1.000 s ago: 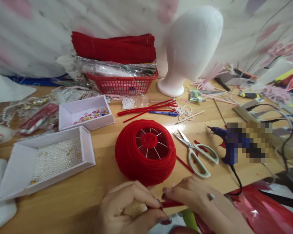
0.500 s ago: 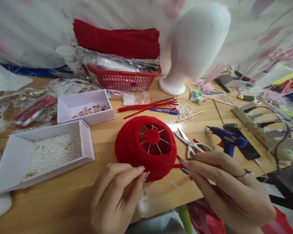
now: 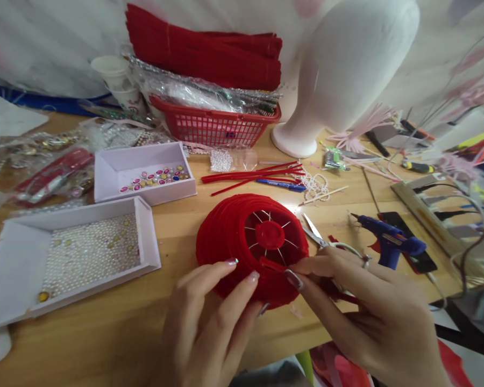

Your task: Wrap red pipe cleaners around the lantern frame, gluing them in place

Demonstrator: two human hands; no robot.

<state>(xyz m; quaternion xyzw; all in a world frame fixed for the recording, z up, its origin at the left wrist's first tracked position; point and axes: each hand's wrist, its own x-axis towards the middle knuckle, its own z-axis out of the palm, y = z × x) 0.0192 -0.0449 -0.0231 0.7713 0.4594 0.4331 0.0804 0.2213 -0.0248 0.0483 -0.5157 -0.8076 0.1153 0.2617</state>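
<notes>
We find the left hand with its fingers apart and slightly bent, the tips lying over the near side of the red round form; we cannot tell how firmly they press. We find the thumb and forefinger of the right hand pinched together on a narrow red strip, whose free end points left from those fingertips along the near edge of the form's opening. The form sits on the table directly ahead of both sets of fingers, its spoked opening tilted toward them.

Just beyond the right fingers we note the scissors, partly covered by that hand. Further to the right of these fingers lie a blue glue gun and a dark phone.

To the left of the left fingers stands a tray of pearl beads, with a smaller tray of coloured gems behind it. Past the form, well ahead of the fingers, we record loose red strips and a blue pen.
</notes>
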